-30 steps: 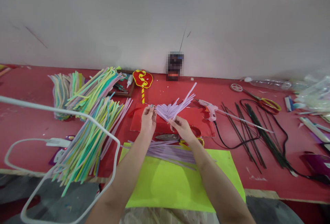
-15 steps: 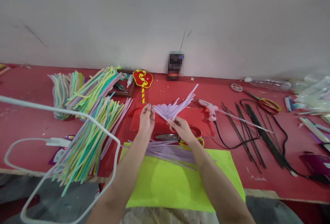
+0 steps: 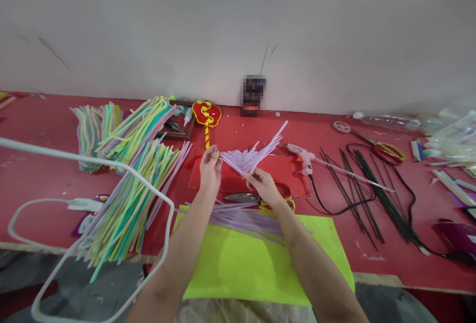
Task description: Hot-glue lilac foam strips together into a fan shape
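A V-shaped piece of woven lilac pipe cleaners (image 3: 243, 158) is held up between my two hands above a red board (image 3: 297, 179). At its left end, my left hand (image 3: 211, 167) pinches the strip ends between thumb and fingers. My right hand (image 3: 260, 183) is closed on the lower point of the V, its fingertips partly hidden. Just below lie scissors (image 3: 241, 197) with red and yellow handles, partly behind my right hand. Loose lilac pipe cleaners (image 3: 245, 221) are spread across a yellow-green sheet (image 3: 238, 268) under my forearms.
Multicoloured pipe cleaners (image 3: 134, 199) pile up on the left, beside a white cable (image 3: 148, 184). A pink glue gun (image 3: 305, 159), dark green stems (image 3: 383, 199) and more scissors (image 3: 386, 152) lie to the right. A red and yellow fan-shaped ornament (image 3: 207, 114) sits at the back.
My left hand has shifted very slightly to the left, its fingers still pinched at the strip ends. The woven piece and my right hand stay almost in place.
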The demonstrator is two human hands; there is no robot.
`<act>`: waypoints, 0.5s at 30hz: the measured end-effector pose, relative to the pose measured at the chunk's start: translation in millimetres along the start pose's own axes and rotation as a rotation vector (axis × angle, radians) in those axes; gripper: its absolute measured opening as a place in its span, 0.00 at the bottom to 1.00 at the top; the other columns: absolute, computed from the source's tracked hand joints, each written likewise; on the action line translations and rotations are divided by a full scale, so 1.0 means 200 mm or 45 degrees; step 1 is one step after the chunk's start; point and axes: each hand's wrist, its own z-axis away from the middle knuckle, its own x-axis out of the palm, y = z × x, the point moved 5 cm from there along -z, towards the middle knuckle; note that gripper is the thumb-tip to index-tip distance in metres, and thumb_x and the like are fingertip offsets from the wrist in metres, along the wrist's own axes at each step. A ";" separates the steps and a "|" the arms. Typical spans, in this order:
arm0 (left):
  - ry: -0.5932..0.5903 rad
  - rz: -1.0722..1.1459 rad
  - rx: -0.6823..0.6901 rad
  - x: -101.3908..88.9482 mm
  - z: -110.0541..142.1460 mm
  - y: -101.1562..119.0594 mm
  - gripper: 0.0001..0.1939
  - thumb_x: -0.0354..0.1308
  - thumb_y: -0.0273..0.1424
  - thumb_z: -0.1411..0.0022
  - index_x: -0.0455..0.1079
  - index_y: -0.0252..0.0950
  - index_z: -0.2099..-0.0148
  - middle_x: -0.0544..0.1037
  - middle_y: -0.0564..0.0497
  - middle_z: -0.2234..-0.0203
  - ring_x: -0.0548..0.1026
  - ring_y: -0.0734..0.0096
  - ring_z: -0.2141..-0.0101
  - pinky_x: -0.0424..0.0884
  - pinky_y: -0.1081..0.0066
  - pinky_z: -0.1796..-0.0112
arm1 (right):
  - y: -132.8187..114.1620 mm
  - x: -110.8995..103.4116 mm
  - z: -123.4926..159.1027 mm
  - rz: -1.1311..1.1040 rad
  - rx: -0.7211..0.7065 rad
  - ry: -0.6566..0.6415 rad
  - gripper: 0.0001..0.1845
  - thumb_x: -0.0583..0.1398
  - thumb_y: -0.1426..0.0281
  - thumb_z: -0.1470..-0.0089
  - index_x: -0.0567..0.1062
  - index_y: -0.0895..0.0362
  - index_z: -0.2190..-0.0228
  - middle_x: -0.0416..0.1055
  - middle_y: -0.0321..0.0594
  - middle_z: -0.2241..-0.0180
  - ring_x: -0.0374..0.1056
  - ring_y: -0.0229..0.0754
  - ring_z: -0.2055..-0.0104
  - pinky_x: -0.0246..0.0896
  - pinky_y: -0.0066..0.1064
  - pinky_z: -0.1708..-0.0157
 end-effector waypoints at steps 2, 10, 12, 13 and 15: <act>-0.017 -0.046 0.039 0.00 0.00 0.02 0.12 0.68 0.26 0.58 0.74 0.38 0.67 0.75 0.57 0.74 0.72 0.84 0.74 0.67 0.82 0.70 | 0.00 0.00 0.00 0.004 0.001 -0.004 0.20 0.58 0.52 0.49 0.69 0.57 0.76 0.65 0.32 0.82 0.60 0.33 0.79 0.56 0.27 0.76; 0.014 -0.076 0.091 0.00 0.01 0.05 0.13 0.66 0.25 0.57 0.76 0.40 0.65 0.74 0.57 0.75 0.70 0.84 0.75 0.65 0.81 0.69 | -0.01 0.01 0.00 0.016 0.013 -0.029 0.21 0.58 0.51 0.49 0.69 0.57 0.75 0.65 0.33 0.81 0.60 0.34 0.79 0.56 0.28 0.75; 0.012 -0.079 0.082 0.00 0.02 0.04 0.14 0.66 0.25 0.56 0.76 0.41 0.63 0.74 0.57 0.75 0.69 0.84 0.75 0.65 0.81 0.68 | 0.00 0.01 0.00 0.028 0.012 -0.032 0.21 0.58 0.51 0.49 0.68 0.57 0.75 0.65 0.33 0.81 0.60 0.34 0.78 0.57 0.27 0.75; 0.011 -0.079 0.074 0.00 0.01 0.04 0.15 0.66 0.25 0.56 0.76 0.41 0.62 0.74 0.57 0.75 0.69 0.85 0.75 0.65 0.81 0.68 | 0.00 0.01 0.00 0.033 0.013 -0.033 0.21 0.58 0.51 0.49 0.68 0.57 0.75 0.65 0.33 0.81 0.60 0.34 0.78 0.57 0.27 0.75; 0.015 -0.079 0.061 -0.01 0.01 0.04 0.16 0.66 0.25 0.56 0.77 0.40 0.61 0.74 0.57 0.75 0.69 0.85 0.75 0.64 0.81 0.68 | 0.00 0.01 0.00 0.040 0.011 -0.037 0.21 0.58 0.51 0.48 0.68 0.57 0.76 0.65 0.33 0.81 0.60 0.34 0.78 0.56 0.27 0.75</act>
